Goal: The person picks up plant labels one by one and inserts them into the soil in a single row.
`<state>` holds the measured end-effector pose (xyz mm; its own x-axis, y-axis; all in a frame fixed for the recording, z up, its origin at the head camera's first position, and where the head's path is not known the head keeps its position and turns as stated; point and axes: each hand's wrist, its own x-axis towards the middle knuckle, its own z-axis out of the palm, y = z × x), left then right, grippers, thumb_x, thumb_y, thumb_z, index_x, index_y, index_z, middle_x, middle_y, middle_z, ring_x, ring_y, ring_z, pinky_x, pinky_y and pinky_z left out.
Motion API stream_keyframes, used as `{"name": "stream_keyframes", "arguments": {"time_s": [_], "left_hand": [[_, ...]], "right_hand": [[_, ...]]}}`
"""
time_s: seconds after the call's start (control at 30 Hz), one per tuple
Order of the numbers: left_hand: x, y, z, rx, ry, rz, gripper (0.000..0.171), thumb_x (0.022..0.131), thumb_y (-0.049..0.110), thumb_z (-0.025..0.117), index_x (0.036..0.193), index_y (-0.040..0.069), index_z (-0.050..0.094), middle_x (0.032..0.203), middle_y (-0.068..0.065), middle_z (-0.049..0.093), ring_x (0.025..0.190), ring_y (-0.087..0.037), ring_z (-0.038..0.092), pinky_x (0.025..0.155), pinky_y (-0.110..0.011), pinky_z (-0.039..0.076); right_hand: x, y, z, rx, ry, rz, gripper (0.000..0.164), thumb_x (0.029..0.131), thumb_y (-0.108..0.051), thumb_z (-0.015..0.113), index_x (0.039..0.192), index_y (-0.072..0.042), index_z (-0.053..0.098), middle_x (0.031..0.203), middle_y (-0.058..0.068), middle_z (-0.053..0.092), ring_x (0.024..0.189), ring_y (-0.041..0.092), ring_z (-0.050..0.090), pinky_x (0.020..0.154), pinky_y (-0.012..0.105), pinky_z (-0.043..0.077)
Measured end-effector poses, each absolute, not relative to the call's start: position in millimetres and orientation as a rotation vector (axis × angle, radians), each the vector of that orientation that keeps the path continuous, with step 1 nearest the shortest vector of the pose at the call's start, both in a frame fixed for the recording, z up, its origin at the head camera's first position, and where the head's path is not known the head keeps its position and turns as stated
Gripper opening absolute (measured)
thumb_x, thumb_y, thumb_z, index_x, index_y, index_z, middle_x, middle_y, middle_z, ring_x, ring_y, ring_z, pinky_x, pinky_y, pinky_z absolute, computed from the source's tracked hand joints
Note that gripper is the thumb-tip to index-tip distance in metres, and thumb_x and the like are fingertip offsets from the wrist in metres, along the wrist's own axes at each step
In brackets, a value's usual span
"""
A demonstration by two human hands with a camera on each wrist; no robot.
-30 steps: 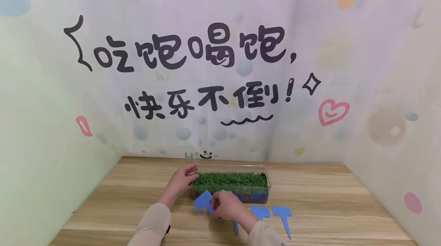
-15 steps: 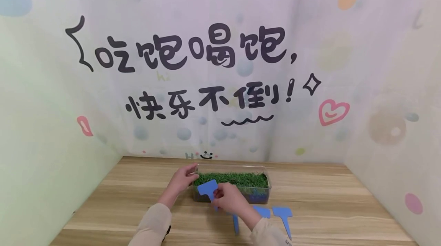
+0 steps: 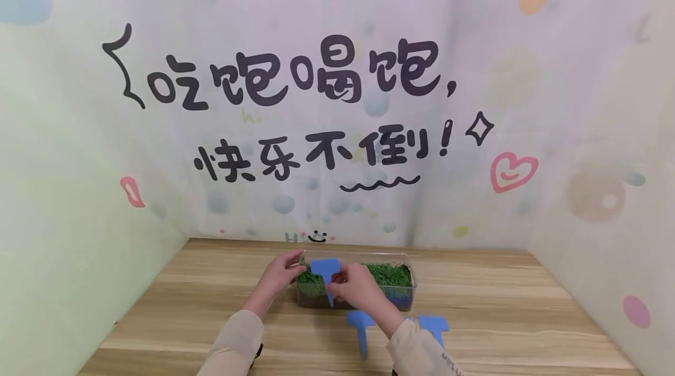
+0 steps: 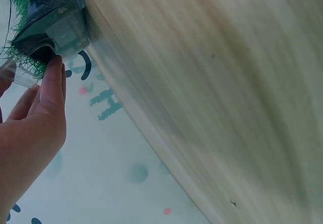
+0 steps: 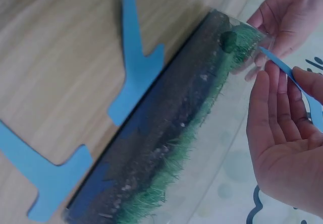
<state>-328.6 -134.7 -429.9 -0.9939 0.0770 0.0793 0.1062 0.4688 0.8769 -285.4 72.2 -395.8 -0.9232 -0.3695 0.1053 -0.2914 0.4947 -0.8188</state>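
Observation:
A clear plastic box holds dark soil with green artificial grass on top. My left hand holds its left end, with fingertips at the rim and end wall in the left wrist view. Between right thumb and fingers I pinch a blue T-shaped plant label, stem pointing down, in front of the grass at the box's left part. The right hand hides some of the grass behind it. In the right wrist view, the label's pointed tip is near the left hand's end of the box.
More blue plant labels lie on the wooden table before the box: one label left of the right forearm, another label right of it, partly covered by the sleeve. A printed fabric backdrop stands behind the table.
My right hand has raised the plant label from low before the box up to grass height, slightly rightward, turning it from tilted to nearly upright. The left hand stays at the box's end.

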Motion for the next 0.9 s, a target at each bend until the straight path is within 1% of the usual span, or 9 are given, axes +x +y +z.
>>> {"name": "stream_keyframes", "arguments": {"time_s": [0.17,0.27,0.43,0.53,0.67,0.9], "left_hand": [[-327.7,-134.7,-428.1,-0.175,-2.667,-1.591,0.048,0.099,0.006,0.059,0.145,0.0,0.049,0.143,-0.027,0.053,0.127,-0.042,0.058,0.104,-0.05,0.05],[-327.1,-134.4,-427.9,-0.167,-2.67,-1.605,0.048,0.099,0.006,0.058,0.146,0.0,0.048,0.144,-0.026,0.053,0.128,-0.042,0.057,0.105,-0.05,0.049],[-326.8,-134.7,-427.4,-0.165,-2.678,-1.605,0.048,0.1,0.006,0.058,0.146,-0.001,0.047,0.144,-0.027,0.052,0.128,-0.042,0.057,0.104,-0.05,0.049],[-326.8,-134.8,-427.1,-0.166,-2.678,-1.609,0.049,0.1,0.007,0.058,0.146,-0.001,0.047,0.145,-0.027,0.051,0.128,-0.042,0.056,0.104,-0.05,0.05],[-327.2,-135.0,-428.0,-0.171,-2.674,-1.625,0.049,0.1,0.007,0.058,0.147,0.0,0.046,0.145,-0.027,0.051,0.13,-0.042,0.055,0.104,-0.05,0.05],[-327.8,-136.0,-429.4,-0.165,-2.667,-1.633,0.048,0.1,0.008,0.059,0.146,0.002,0.048,0.144,-0.026,0.052,0.129,-0.042,0.056,0.103,-0.05,0.051]], "right_hand": [[-288.6,72.0,-387.3,-0.591,2.67,-1.418,0.011,0.089,-0.01,0.072,0.088,-0.001,0.064,0.081,0.008,0.069,0.068,0.019,0.067,0.062,0.035,0.058],[-290.9,71.8,-383.1,-0.586,2.691,-1.409,0.011,0.089,-0.011,0.072,0.091,-0.002,0.066,0.083,0.008,0.07,0.069,0.017,0.067,0.061,0.032,0.057],[-296.5,71.0,-379.8,-0.59,2.735,-1.395,0.012,0.089,-0.013,0.072,0.092,-0.003,0.069,0.082,0.007,0.071,0.064,0.012,0.061,0.056,0.027,0.049],[-300.1,70.4,-378.7,-0.603,2.731,-1.423,0.011,0.089,-0.011,0.071,0.093,-0.001,0.07,0.081,0.008,0.071,0.063,0.011,0.059,0.056,0.026,0.05],[-303.8,69.3,-375.8,-0.591,2.708,-1.467,0.01,0.091,-0.01,0.07,0.095,-0.001,0.07,0.082,0.008,0.071,0.065,0.011,0.062,0.059,0.026,0.054],[-308.2,68.1,-368.2,-0.612,2.711,-1.494,0.007,0.094,-0.011,0.067,0.094,-0.004,0.068,0.086,0.008,0.07,0.07,0.015,0.064,0.064,0.034,0.058]]}}
